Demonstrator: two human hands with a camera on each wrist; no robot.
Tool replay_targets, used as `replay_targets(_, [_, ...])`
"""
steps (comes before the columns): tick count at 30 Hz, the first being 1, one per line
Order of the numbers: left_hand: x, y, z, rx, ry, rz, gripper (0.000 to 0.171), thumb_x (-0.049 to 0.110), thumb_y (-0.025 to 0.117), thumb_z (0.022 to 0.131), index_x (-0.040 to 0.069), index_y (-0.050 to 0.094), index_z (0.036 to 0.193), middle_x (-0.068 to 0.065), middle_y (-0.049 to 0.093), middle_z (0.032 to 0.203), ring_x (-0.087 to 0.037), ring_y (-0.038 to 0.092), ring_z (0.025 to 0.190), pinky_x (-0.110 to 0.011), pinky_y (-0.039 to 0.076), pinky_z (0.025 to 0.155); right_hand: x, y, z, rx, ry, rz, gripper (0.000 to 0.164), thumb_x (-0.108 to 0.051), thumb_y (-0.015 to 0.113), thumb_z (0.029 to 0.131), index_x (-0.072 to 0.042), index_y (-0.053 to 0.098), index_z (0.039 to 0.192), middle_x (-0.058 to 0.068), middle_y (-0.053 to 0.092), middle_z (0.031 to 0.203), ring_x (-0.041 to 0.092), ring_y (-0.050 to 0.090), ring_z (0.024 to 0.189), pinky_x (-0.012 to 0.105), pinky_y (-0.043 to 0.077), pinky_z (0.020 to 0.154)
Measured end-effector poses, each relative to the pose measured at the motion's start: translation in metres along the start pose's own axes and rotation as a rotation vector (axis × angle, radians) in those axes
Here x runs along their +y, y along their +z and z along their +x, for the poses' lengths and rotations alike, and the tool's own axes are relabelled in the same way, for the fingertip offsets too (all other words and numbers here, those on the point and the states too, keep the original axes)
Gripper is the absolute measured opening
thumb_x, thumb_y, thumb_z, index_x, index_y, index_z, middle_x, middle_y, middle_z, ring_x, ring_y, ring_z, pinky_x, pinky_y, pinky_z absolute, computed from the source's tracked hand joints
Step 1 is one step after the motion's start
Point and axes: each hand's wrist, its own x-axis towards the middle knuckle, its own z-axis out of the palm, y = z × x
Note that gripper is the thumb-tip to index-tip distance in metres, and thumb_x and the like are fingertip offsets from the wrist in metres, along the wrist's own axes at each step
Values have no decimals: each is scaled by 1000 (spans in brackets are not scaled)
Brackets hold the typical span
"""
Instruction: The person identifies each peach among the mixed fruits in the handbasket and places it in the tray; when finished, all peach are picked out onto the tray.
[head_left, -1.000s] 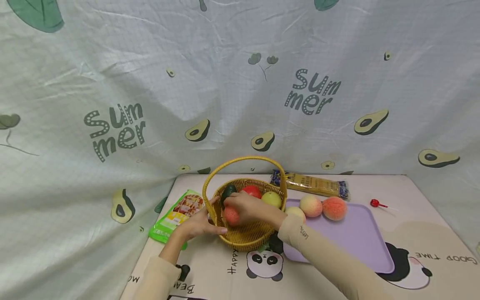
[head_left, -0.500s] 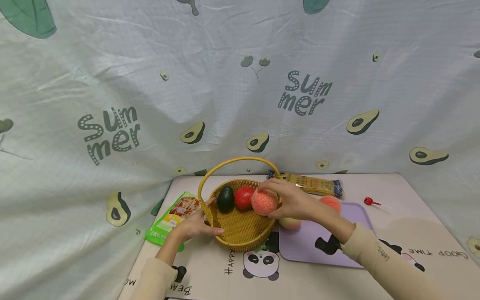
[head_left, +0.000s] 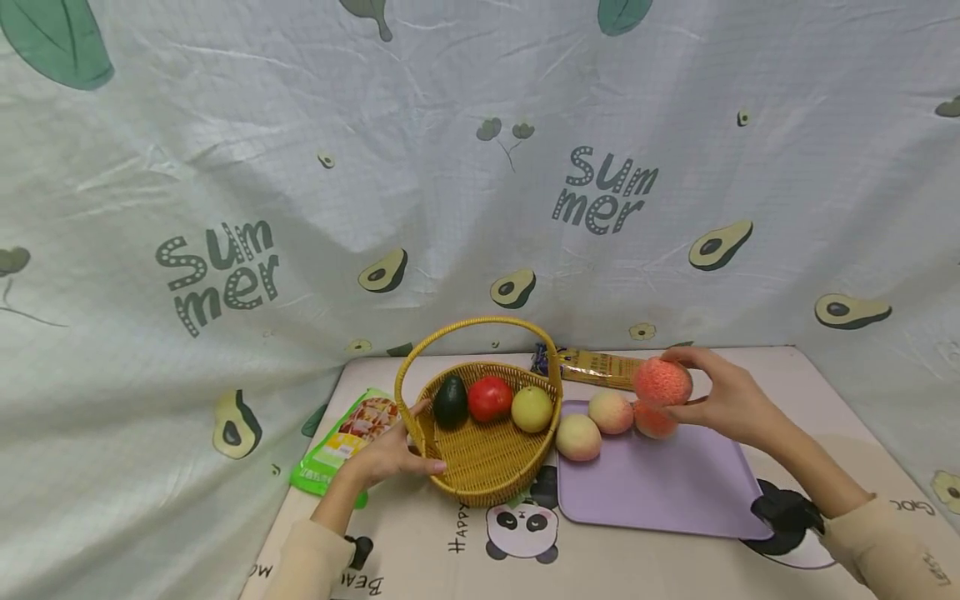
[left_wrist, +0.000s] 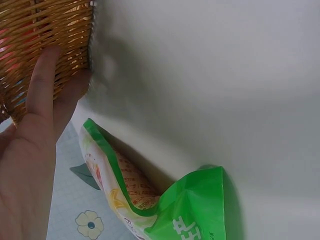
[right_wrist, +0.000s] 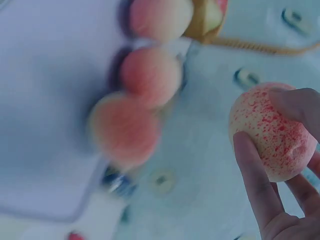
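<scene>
My right hand (head_left: 723,396) holds a red-speckled peach (head_left: 663,382) between thumb and fingers, raised over the back of the purple tray (head_left: 675,492); the right wrist view shows this peach (right_wrist: 272,131) close up. Behind it on the tray is a reddish peach (head_left: 656,421), in a row with two paler peaches (head_left: 611,412). My left hand (head_left: 386,457) rests against the left side of a yellow wicker basket (head_left: 487,492), its fingers (left_wrist: 42,85) lying straight along the weave. Inside the basket sit an avocado (head_left: 451,402), a red round fruit (head_left: 490,398) and a yellow-green round fruit (head_left: 532,409).
A green food packet (head_left: 348,437) lies left of the basket, beside my left hand. Along the back edge is a long gold packet (head_left: 596,367), partly behind the basket handle (head_left: 480,321). A printed curtain (head_left: 450,167) hangs behind the table.
My right hand has lifted the red-speckled peach out of the basket and carried it right, over the tray. My left hand has stayed at the basket's left side.
</scene>
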Motion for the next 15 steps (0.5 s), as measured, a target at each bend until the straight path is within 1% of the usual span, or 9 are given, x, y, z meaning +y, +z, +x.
replay_targets(2, [0, 0, 0, -1, -2, -3, 118, 22, 92, 80, 22, 14, 169, -24, 22, 171, -48, 23, 156, -71, 20, 123, 17, -3, -8, 17, 46, -13, 74, -14, 96, 71, -6, 58, 134, 19, 65, 131, 41, 63, 117, 51, 60, 85])
replay_targets(3, [0, 0, 0, -1, -4, -3, 119, 23, 92, 80, 22, 14, 169, -25, 21, 171, -48, 23, 156, -71, 20, 122, 25, -3, -12, 24, 70, -27, 74, -15, 96, 71, -6, 58, 134, 20, 65, 131, 42, 62, 117, 55, 58, 87])
replay_targets(6, [1, 0, -1, -2, -8, -1, 118, 23, 92, 80, 23, 13, 169, -25, 21, 171, -50, 22, 156, -72, 21, 122, 47, -1, -22, 22, 150, -9, 74, -16, 94, 74, -3, 55, 135, 25, 62, 133, 47, 59, 118, 67, 56, 88])
replay_targets(8, [1, 0, -1, 1, -11, -3, 118, 22, 92, 80, 23, 13, 169, -25, 21, 171, -50, 22, 156, -72, 21, 122, 60, 1, -27, 16, 190, 0, 74, -16, 93, 75, -1, 54, 135, 28, 60, 133, 49, 59, 119, 70, 54, 91])
replay_targets(11, [1, 1, 0, 4, -12, 0, 117, 22, 91, 81, 23, 14, 168, -25, 20, 171, -50, 21, 156, -72, 21, 122, 77, 6, -34, -3, 243, -1, 72, -16, 91, 76, 1, 54, 134, 32, 59, 134, 53, 57, 120, 72, 51, 93])
replay_targets(15, [0, 1, 0, 15, -16, 6, 118, 22, 92, 80, 23, 14, 169, -24, 19, 171, -49, 19, 157, -71, 19, 123, 94, 15, -43, -18, 279, -4, 69, -13, 90, 76, 3, 54, 132, 34, 59, 132, 55, 56, 119, 71, 51, 92])
